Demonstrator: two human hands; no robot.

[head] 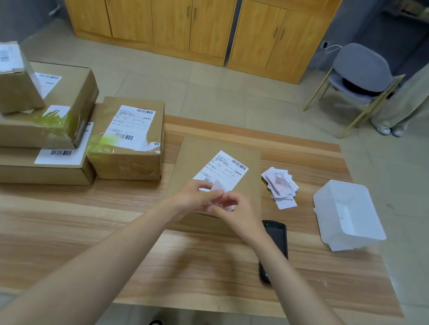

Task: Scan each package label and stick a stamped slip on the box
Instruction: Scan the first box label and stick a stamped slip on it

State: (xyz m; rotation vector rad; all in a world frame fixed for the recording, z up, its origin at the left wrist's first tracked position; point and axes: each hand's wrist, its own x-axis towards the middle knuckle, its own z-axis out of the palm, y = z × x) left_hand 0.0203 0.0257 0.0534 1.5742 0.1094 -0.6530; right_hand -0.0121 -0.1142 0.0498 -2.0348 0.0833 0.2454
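Item: flat brown box (194, 156), table centre, shipping label (224, 171) face up on its lid. Over the box's 6 o'clock edge the left hand (192, 196) and right hand (240, 215) met, fingers curled, both pinching one stamped slip (217, 187), its print blurred. At 3 o'clock of the box lay a loose pile of slips (280, 185), beyond it a white tub (350, 217); at 5 o'clock, a black scanner (276, 242); at 9 o'clock, stacked parcels (125, 148).
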